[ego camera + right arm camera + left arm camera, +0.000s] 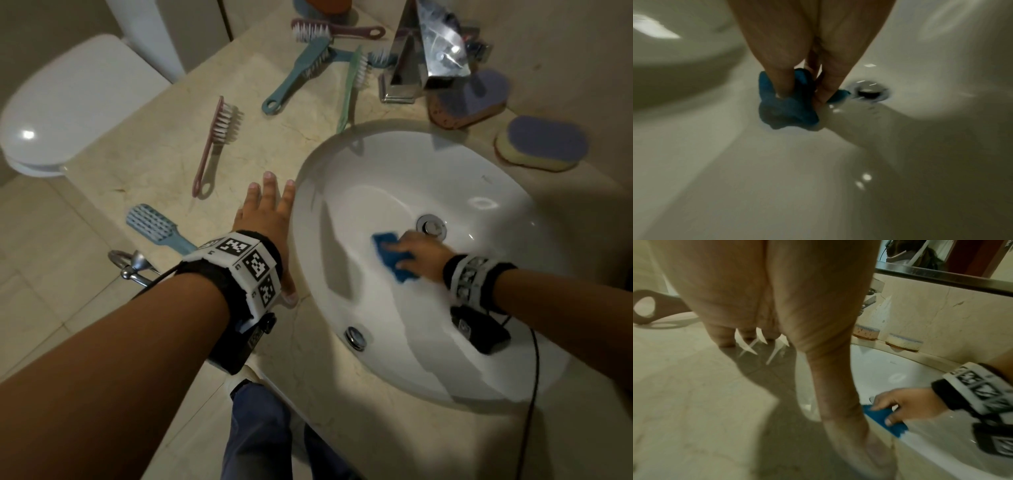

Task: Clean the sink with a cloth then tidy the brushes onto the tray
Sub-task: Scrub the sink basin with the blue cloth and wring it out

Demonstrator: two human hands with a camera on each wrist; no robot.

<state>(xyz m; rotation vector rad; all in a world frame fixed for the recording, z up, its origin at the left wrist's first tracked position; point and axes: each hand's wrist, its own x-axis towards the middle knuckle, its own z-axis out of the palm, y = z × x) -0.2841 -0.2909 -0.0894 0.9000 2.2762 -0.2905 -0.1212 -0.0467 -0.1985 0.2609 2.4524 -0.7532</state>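
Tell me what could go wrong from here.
1. The right hand holds the blue cloth right beside the drain; a corner might snag there.
2. The green brush has its handle end at the sink rim; a wide wipe could knock it in.
3. The black cable from that wrist trails across the basin's front and may get wet.

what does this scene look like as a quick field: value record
right hand: holds blue cloth against the sink basin, beside the drain
left hand: flat on the counter, fingers straight, at the sink's left rim
brushes: pink brush, light blue brush and others lie loose on the counter
sponges: two, behind the sink
stage: wiping; brushes not yet tidied
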